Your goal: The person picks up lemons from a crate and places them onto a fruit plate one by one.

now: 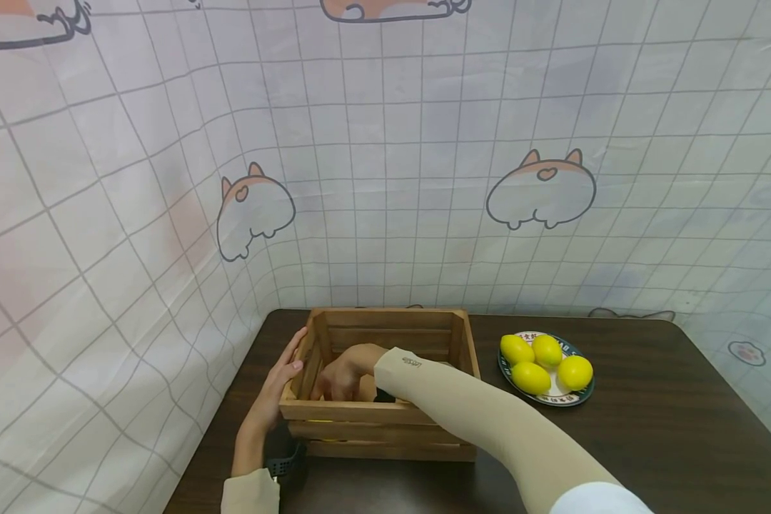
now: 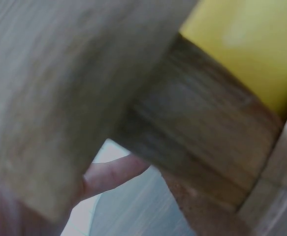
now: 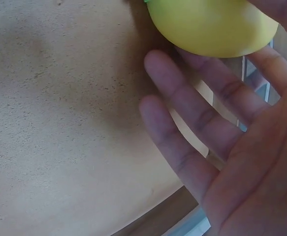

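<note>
A slatted wooden crate (image 1: 379, 432) stands on the dark table. My left hand (image 1: 276, 382) rests along its left end, fingers fairly straight, with the thumb and fingertips at the top rim. My right hand (image 1: 343, 375) reaches down inside the crate. In the right wrist view that hand's thumb and nearer fingers hold a yellow lemon (image 3: 212, 24) with a bit of green at one end, while the other fingers are spread over a tan, speckled surface (image 3: 59, 123). Something yellow (image 2: 251, 44) also shows beside the slats in the left wrist view.
Several lemons (image 1: 530, 378) sit on a patterned plate (image 1: 555, 398) to the right of the crate. Behind the table (image 1: 649, 400) hangs a white gridded cloth (image 1: 417, 214) with dog drawings, which also runs down the left side.
</note>
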`<control>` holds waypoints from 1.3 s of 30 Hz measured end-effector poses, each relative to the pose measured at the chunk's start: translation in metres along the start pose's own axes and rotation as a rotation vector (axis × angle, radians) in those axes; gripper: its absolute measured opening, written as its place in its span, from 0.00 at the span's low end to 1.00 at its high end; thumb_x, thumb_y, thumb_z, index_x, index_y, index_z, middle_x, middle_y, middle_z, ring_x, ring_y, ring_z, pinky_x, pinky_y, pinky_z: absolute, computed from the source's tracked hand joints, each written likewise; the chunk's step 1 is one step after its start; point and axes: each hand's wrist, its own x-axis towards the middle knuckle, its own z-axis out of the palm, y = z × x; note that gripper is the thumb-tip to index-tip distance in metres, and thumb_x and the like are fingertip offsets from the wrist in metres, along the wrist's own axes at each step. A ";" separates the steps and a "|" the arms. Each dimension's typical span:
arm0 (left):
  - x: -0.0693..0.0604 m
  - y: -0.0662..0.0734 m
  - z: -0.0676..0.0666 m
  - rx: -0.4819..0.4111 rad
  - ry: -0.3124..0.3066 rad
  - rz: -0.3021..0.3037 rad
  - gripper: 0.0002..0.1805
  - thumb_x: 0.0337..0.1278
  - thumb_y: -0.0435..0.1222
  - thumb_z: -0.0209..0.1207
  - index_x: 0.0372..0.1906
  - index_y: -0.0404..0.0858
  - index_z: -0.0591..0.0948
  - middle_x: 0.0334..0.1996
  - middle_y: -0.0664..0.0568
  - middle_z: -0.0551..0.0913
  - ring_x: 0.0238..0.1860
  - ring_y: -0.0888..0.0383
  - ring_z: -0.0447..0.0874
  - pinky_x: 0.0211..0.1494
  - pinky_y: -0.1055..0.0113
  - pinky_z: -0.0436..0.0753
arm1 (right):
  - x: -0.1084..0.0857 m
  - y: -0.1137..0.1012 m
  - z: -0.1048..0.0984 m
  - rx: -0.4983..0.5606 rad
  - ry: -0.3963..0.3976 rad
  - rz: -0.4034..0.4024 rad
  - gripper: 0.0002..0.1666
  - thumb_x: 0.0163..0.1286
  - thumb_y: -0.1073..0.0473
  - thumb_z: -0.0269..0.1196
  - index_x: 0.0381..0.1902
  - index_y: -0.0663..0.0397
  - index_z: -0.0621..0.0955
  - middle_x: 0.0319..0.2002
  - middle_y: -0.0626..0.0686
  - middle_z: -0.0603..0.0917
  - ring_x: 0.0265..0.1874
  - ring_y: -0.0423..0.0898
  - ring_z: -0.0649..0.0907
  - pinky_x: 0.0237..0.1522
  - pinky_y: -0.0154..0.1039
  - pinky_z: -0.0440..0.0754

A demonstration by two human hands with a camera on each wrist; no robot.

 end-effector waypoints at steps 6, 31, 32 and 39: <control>-0.001 0.002 0.001 0.003 0.001 0.002 0.32 0.77 0.43 0.39 0.82 0.59 0.54 0.84 0.53 0.46 0.83 0.43 0.39 0.74 0.24 0.40 | 0.001 0.001 -0.001 -0.042 -0.001 -0.022 0.33 0.70 0.68 0.64 0.71 0.42 0.75 0.59 0.52 0.82 0.48 0.41 0.81 0.52 0.40 0.86; 0.000 0.002 0.000 0.002 -0.003 -0.045 0.32 0.77 0.47 0.38 0.82 0.62 0.52 0.85 0.53 0.43 0.83 0.37 0.40 0.72 0.20 0.42 | -0.026 0.001 -0.015 -0.061 0.111 -0.059 0.34 0.63 0.64 0.70 0.67 0.46 0.75 0.57 0.52 0.80 0.50 0.44 0.82 0.51 0.44 0.88; 0.000 0.002 0.000 0.002 -0.003 -0.046 0.32 0.77 0.47 0.38 0.82 0.62 0.52 0.85 0.53 0.43 0.83 0.37 0.40 0.72 0.20 0.42 | -0.029 0.001 -0.016 -0.067 0.125 -0.063 0.33 0.62 0.64 0.70 0.65 0.46 0.76 0.56 0.51 0.80 0.49 0.43 0.82 0.50 0.45 0.88; 0.001 0.001 -0.001 0.008 0.003 -0.038 0.32 0.77 0.47 0.38 0.82 0.61 0.53 0.84 0.53 0.44 0.82 0.39 0.40 0.73 0.21 0.40 | -0.052 -0.003 -0.023 -0.138 0.170 -0.134 0.28 0.62 0.60 0.71 0.60 0.44 0.76 0.51 0.48 0.82 0.49 0.43 0.82 0.53 0.47 0.86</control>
